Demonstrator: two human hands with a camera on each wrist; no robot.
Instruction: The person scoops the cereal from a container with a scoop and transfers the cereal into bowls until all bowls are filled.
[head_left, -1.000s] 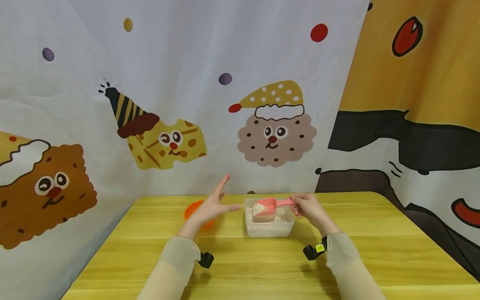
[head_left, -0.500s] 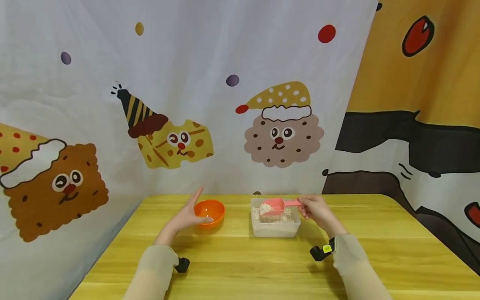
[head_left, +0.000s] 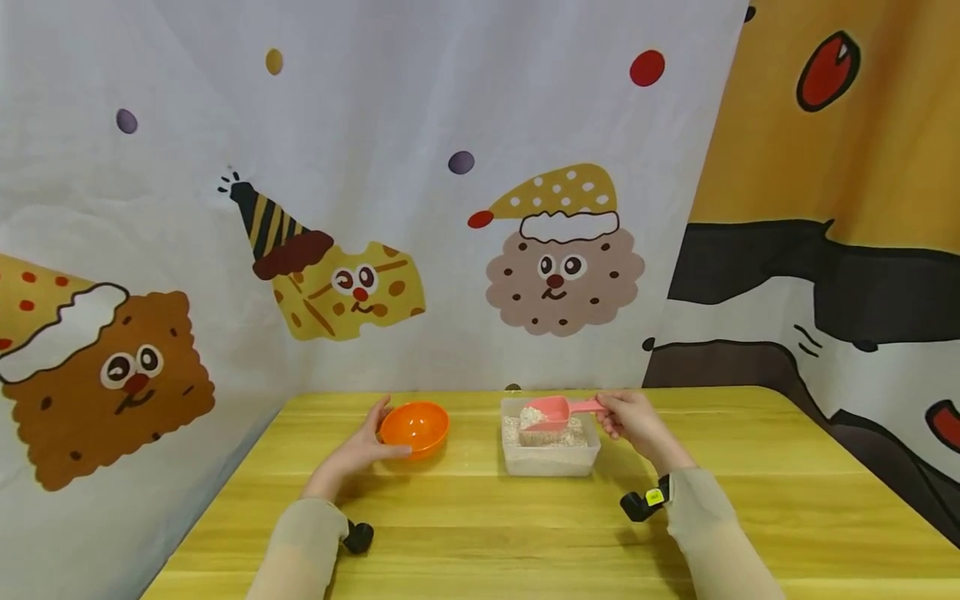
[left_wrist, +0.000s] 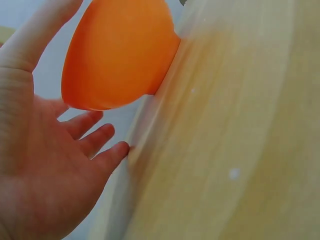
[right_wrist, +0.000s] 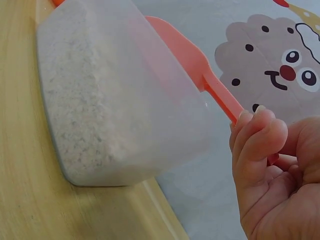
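Observation:
An orange bowl [head_left: 417, 428] stands upright on the table's left side. My left hand [head_left: 358, 448] is at the bowl's left side, thumb in front and fingers behind. In the left wrist view, a gap shows between the palm and the bowl [left_wrist: 120, 55]; whether the fingertips touch it I cannot tell. My right hand [head_left: 632, 418] pinches the handle of a pink scoop [head_left: 557, 412], which bears some pale flakes [head_left: 532, 417]. The scoop is over a translucent plastic box [head_left: 551, 461] that contains more flakes. In the right wrist view, the box wall partly veils the scoop [right_wrist: 187, 55].
Both the bowl and the box stand on a yellow wood-grain table [head_left: 480, 533], with a stretch of bare tabletop between them. Behind the table hangs a printed cloth [head_left: 442, 350] with cartoon figures.
My left hand has moved left, away from the box, and lowered to the left side of the bowl. The right hand keeps the scoop over the box. The head view has shifted slightly.

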